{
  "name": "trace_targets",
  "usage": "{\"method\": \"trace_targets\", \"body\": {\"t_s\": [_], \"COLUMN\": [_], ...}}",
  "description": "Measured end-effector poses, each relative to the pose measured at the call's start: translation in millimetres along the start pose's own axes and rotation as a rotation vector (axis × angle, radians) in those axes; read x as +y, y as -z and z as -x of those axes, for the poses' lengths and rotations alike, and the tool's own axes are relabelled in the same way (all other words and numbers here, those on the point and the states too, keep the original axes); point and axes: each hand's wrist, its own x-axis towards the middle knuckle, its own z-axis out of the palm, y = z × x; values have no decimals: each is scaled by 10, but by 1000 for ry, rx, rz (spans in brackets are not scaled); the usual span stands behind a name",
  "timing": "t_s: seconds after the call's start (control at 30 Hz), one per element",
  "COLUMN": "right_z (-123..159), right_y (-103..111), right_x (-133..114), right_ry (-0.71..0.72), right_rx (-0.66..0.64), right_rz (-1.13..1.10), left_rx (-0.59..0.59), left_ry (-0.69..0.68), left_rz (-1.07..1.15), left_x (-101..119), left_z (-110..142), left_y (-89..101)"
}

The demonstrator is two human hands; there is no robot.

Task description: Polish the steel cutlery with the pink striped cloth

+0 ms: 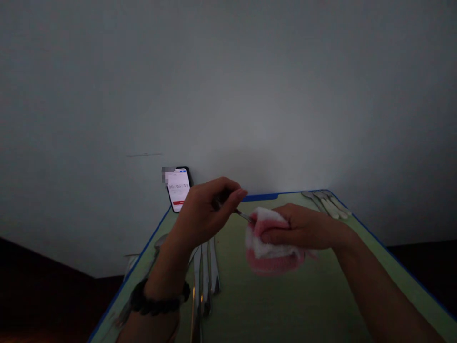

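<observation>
My left hand (214, 207), with a dark bead bracelet at the wrist, is closed around one end of a piece of metal cutlery (243, 216). Its thin shaft runs right into a pink and white cloth (273, 259). Gripping that cloth around the other end is my right hand (298, 226). Both ends of the cutlery are hidden, so its kind cannot be told. Under my left forearm, several table knives (205, 281) lie side by side on the green tabletop (285, 309).
A phone (178, 188) showing a running timer leans against the wall (228, 95) at the back left. Several pieces of cutlery with pale handles (332, 207) lie at the far right corner. Another metal utensil (160, 242) lies by the left edge, partly covered by my arm.
</observation>
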Motion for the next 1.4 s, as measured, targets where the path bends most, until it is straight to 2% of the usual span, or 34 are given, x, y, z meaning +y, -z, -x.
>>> {"method": "trace_targets", "body": {"t_s": [0.17,0.27,0.37,0.43,0.6,0.67,0.77,0.93,1.13,1.4], "right_z": [46,92,151,194,261,265,256,227,201,159], "right_y": [58,97,143,173,228,235,231,204,171,139], "right_x": [38,52,71,87,102,103,111,88,44,35], "right_ry": [25,13,-42,-86,-137,-149,-147,-120,-63,-25], "right_rx": [-7,-13,40,97,134,117,120,103,0,-23], "right_rz": [-26,-41,-34,-6,37,42,96,171,70,34], "left_rx": [143,169,189,133,-314,-398,-422,-371,-307,-315], "left_ry": [49,68,71,56,31,55,63,13,2,-14], "left_rz": [-41,22,64,65,128,120,34,-75,-104,-100], "left_x": [-81,-89,-101,-123,-219,-252,-270,-211,-144,-95], "left_z": [21,34,52,67,100,108,112,97,75,64], "left_y": [14,11,12,22,75,90,98,104,128,131]}}
